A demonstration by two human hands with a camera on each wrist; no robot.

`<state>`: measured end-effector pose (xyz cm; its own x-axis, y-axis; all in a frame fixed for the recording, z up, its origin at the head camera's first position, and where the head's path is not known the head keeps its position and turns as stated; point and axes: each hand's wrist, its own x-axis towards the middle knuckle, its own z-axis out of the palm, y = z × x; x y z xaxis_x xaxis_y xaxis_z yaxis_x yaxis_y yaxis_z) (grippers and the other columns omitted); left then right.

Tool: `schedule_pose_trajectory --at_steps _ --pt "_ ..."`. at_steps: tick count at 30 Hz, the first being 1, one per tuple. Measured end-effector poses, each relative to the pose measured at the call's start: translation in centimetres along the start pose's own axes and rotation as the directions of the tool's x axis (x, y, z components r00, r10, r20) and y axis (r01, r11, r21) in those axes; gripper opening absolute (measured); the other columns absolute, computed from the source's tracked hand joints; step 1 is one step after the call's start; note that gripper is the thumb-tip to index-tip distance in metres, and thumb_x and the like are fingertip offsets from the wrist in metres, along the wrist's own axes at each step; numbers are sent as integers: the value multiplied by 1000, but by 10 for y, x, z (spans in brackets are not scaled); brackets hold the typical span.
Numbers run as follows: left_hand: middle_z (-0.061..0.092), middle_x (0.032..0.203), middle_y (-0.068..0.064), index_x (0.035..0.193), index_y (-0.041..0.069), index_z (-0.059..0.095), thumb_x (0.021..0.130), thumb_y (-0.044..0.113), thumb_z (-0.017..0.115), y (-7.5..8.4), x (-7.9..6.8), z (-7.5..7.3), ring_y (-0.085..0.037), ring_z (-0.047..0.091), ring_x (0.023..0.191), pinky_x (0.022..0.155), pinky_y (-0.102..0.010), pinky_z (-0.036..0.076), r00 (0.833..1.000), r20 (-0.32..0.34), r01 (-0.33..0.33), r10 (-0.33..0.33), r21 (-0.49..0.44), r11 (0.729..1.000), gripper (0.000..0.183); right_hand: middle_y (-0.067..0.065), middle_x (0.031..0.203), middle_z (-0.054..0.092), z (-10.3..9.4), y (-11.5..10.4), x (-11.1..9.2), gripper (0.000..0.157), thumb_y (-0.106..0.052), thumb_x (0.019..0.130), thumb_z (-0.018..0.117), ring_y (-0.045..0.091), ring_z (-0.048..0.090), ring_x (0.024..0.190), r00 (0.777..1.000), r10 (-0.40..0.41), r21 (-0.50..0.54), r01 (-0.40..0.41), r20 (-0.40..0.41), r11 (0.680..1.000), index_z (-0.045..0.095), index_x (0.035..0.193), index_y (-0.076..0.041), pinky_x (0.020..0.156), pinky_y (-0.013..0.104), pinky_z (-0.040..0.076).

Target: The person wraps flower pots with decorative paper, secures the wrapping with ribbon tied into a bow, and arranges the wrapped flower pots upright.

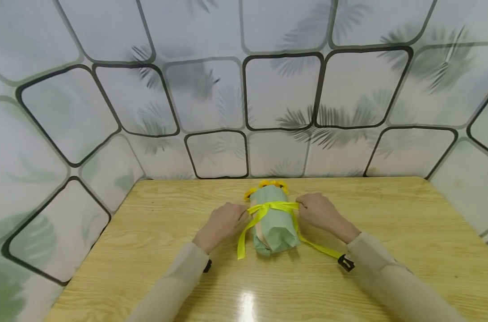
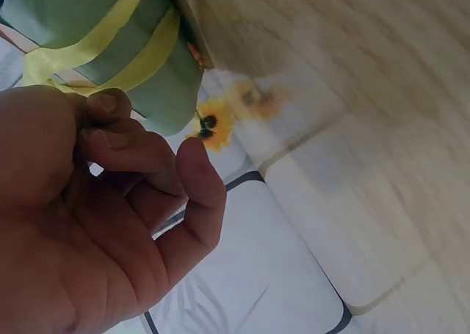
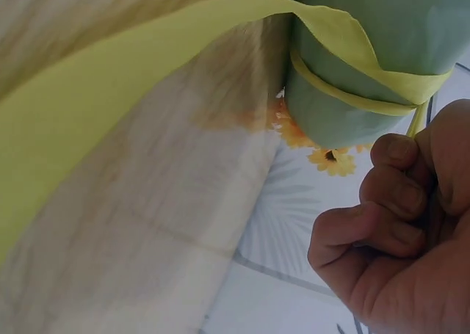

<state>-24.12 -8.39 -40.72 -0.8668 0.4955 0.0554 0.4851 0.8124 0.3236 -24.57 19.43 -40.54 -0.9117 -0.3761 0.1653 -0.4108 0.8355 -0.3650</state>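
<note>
A bouquet wrapped in pale green paper (image 1: 273, 223) lies on the table, its yellow flowers (image 1: 273, 183) pointing away from me. Around its middle runs a yellow ribbon (image 1: 282, 205), gathered in a bow-like knot at the front. At the bouquet's left side my left hand (image 1: 226, 221) pinches the ribbon between thumb and forefinger; its other fingers (image 2: 200, 180) curl loosely. My right hand (image 1: 321, 212) grips another part of the ribbon at the right side, fingers (image 3: 393, 194) curled in. One ribbon tail hangs to the lower left, while the other trails toward the right wrist.
The bouquet rests on a light wood-grain table (image 1: 167, 223). Behind and beside the table stands a pale patterned backdrop (image 1: 284, 94) with dark outlined shapes and leaf prints. A dark wrist device (image 1: 346, 263) shows beneath the right sleeve.
</note>
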Motion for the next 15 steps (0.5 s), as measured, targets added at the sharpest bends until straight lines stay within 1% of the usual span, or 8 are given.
schedule_pose_trajectory --at_steps 1,2,3,5,6,8,12,15 --pt "40 63 4 76 15 54 111 24 41 0 -1 0 -11 39 56 48 -23 34 1000 6 -4 4 5 1000 38 8 67 57 1 2 0 33 2 93 38 9 22 57 1000 -1 9 1 -3 1000 49 64 -8 56 23 29" --pt "40 63 4 75 15 53 111 25 42 -1 -1 -1 -11 39 56 48 -23 34 1000 10 -8 8 4 1000 38 14 77 67 1 4 -1 32 2 92 38 9 24 56 1000 3 16 -3 -7 1000 58 68 -4 57 23 31" --pt "40 64 4 76 16 52 111 26 42 -1 -1 0 -11 39 56 48 -23 34 1000 11 -12 12 6 1000 38 20 90 73 2 5 -1 33 2 92 39 9 26 56 1000 7 23 -7 -8 1000 67 75 0 57 24 34" --pt "40 65 4 77 17 52 111 27 43 -2 -2 0 -11 40 57 49 -24 35 1000 11 -13 13 14 1000 37 26 112 74 2 7 0 37 1 92 39 10 34 56 1000 9 26 -9 -9 1000 77 94 4 60 25 41" --pt "40 65 4 77 16 52 111 27 42 -3 -3 -1 -12 40 58 49 -24 35 1000 11 -11 11 19 1000 37 26 113 74 2 8 1 38 1 92 39 11 38 57 1000 18 27 -18 2 999 77 95 3 61 26 43" --pt "40 65 3 79 15 54 111 27 43 -4 -3 -1 -12 40 57 49 -26 35 1000 14 -4 4 27 1000 36 27 116 73 1 8 2 42 -1 92 40 15 50 64 999 33 20 -34 15 999 76 112 6 63 28 46" --pt "39 64 3 81 14 54 111 23 42 -5 -2 0 -13 39 56 48 -27 35 1000 22 8 -9 35 999 34 27 115 73 -1 8 3 42 -2 92 39 20 59 74 998 51 7 -51 30 999 75 113 7 65 29 49" --pt "39 65 3 83 13 57 111 22 42 -5 -2 -1 -13 38 56 47 -26 34 1000 21 10 -11 43 999 33 27 111 74 0 9 3 41 -1 91 40 21 62 75 999 38 8 -38 20 999 76 110 6 64 30 51"
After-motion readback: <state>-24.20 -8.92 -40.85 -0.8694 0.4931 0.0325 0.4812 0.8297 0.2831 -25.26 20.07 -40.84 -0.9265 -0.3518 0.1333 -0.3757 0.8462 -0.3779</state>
